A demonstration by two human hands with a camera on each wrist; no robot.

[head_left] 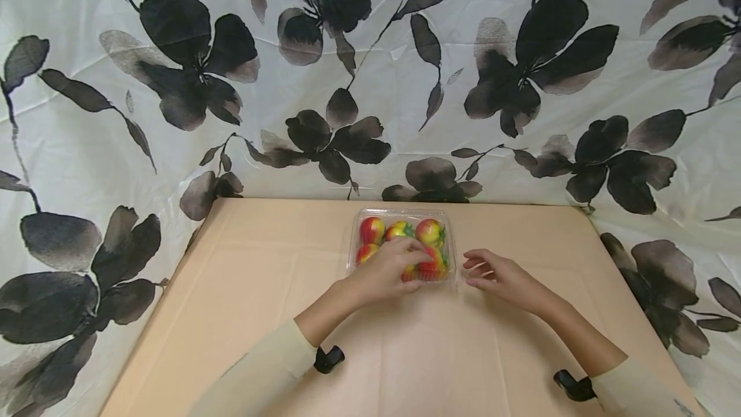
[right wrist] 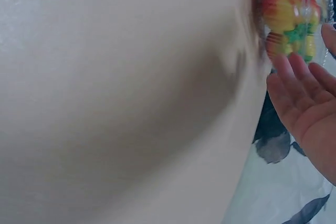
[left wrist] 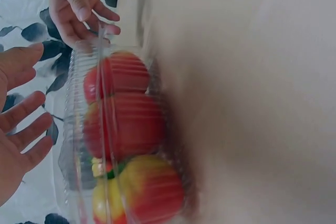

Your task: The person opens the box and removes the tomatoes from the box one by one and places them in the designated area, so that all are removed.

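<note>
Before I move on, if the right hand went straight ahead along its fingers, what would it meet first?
The right hand would likely meet the right side of the clear plastic fruit box first; the head view shows a small gap, though depth is unclear.

Pale cream sleeves (head_left: 260, 372), a dark marking (head_left: 683, 407) on the right one, stubby black wrist cameras (head_left: 329, 360), bare hands (head_left: 382, 272)

Head view bright, even; I get dimmer, greyer wrist views. Right wrist: broad soft shadow (right wrist: 176, 129) across table (right wrist: 73, 72). Left wrist: plastic box (left wrist: 103, 114) slightly blurred, glinting.
</note>
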